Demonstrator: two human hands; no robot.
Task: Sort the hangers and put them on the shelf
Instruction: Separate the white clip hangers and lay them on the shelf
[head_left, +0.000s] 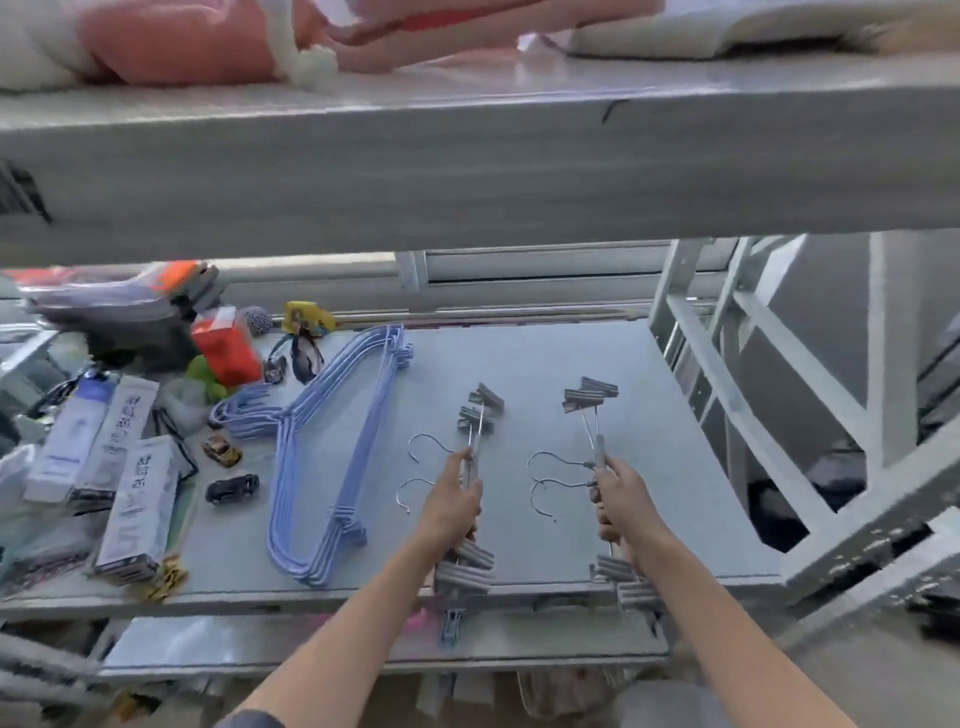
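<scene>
On the grey shelf (545, 364) lies a stack of several light blue wire hangers (332, 457), left of centre. My left hand (452, 506) grips the bars of two metal clip hangers (480, 415), their grey clips pointing away and their hooks curving left. My right hand (621, 506) grips the bars of another pair of metal clip hangers (589, 400) to the right, hooks also curving left. More grey clips of both pairs sit near the shelf's front edge under my wrists.
Clutter fills the shelf's left side: white boxes (130, 493), a red carton (226, 345), two toy cars (231, 488), sunglasses (304, 353) and folded items. An upper shelf board (467, 171) overhangs. A white metal frame (779, 415) stands at right.
</scene>
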